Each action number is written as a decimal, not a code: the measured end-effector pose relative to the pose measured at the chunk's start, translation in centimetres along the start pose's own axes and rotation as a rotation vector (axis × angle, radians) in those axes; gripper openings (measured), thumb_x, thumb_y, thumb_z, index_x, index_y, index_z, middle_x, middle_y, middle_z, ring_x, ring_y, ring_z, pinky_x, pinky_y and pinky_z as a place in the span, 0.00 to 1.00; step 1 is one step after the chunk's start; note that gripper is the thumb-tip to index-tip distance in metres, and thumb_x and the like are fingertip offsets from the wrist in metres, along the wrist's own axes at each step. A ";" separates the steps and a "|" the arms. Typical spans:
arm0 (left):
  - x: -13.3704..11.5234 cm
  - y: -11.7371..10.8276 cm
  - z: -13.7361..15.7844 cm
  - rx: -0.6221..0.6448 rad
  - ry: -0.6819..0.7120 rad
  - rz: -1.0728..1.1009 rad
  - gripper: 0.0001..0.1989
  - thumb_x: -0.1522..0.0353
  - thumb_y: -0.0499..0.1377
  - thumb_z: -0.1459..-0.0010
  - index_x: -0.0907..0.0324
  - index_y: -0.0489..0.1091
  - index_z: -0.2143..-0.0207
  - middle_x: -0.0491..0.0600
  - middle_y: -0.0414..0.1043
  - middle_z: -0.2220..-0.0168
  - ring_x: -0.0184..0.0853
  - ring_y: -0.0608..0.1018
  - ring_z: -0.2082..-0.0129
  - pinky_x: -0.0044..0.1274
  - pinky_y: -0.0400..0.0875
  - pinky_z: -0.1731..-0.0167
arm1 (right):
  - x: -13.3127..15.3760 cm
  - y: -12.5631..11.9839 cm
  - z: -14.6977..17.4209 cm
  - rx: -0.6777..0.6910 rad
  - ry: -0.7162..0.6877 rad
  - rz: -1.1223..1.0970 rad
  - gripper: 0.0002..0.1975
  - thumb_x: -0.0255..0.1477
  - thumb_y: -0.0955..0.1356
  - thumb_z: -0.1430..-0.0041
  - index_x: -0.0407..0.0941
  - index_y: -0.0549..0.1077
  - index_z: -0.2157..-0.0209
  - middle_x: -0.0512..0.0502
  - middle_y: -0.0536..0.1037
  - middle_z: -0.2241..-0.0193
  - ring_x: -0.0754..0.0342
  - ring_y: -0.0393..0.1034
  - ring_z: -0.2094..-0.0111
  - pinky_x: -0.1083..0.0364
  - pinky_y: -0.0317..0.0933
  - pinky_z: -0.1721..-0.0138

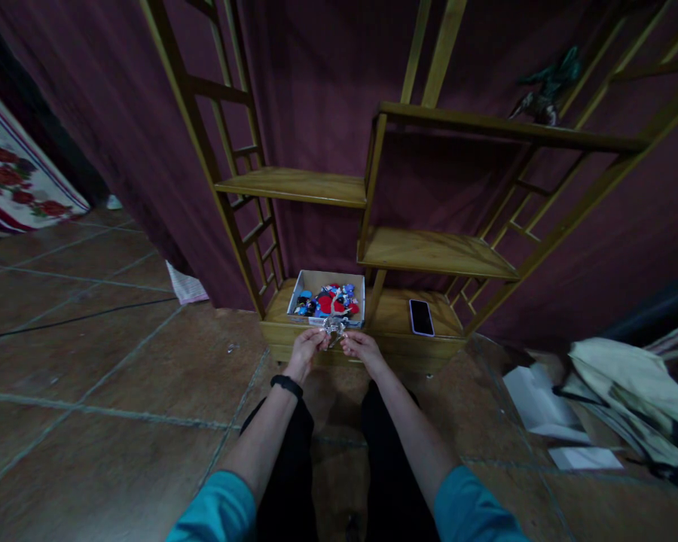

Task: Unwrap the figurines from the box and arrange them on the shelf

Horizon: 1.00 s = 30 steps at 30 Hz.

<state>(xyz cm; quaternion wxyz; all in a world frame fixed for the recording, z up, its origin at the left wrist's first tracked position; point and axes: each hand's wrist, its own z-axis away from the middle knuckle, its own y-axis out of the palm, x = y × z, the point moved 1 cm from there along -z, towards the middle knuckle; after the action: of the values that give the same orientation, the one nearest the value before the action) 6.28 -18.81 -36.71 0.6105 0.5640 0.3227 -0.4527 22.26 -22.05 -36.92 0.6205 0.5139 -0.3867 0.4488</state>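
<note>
Both hands meet in front of a low wooden shelf unit. Between them is a small clear, shiny piece (333, 328), perhaps crinkled plastic; its exact kind is too small to make out. My left hand (308, 348), below a black wristband (286, 386), pinches its left side. The fingers of my right hand (362, 348) are closed on its right side. Just behind the hands, an open cardboard box (310, 280) stands on the bottom shelf, holding several small red, blue, white and black items (326, 302).
A phone (421, 317) lies on the bottom shelf (392, 322) to the right. Higher up are a left shelf (299, 184) and a right shelf (441, 250). A dark figurine (548, 90) stands on the top right board. White boxes (542, 403) and a pale bag (633, 384) lie on the floor at right.
</note>
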 end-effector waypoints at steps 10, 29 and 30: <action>-0.1 0.2 0.1 0.028 -0.033 -0.019 0.16 0.64 0.68 0.62 0.63 0.70 0.71 0.49 0.73 0.75 0.27 0.72 0.78 0.20 0.66 0.75 | -0.3 -0.3 -0.2 -0.036 -0.045 0.022 0.22 0.40 0.74 0.65 0.43 0.76 0.66 0.47 0.77 0.73 0.58 0.70 0.74 0.56 0.65 0.69; -0.2 0.8 0.1 0.047 0.050 -0.112 0.24 0.60 0.66 0.61 0.65 0.71 0.63 0.47 0.72 0.78 0.27 0.69 0.80 0.20 0.61 0.78 | -0.2 -0.3 -0.3 -0.056 -0.050 0.004 0.23 0.40 0.74 0.66 0.43 0.76 0.66 0.47 0.77 0.74 0.57 0.70 0.74 0.54 0.65 0.68; -0.2 0.8 0.0 0.049 0.058 -0.123 0.23 0.60 0.66 0.62 0.65 0.71 0.64 0.47 0.71 0.79 0.27 0.69 0.81 0.20 0.61 0.78 | -0.2 -0.4 -0.3 -0.054 -0.049 0.005 0.23 0.40 0.74 0.66 0.43 0.76 0.66 0.47 0.77 0.74 0.57 0.70 0.74 0.54 0.65 0.68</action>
<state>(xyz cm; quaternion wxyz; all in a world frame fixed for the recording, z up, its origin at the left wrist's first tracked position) 6.97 -18.85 -36.22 0.5579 0.5710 0.3631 -0.4805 22.54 -21.78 -37.30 0.6232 0.5068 -0.4149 0.4273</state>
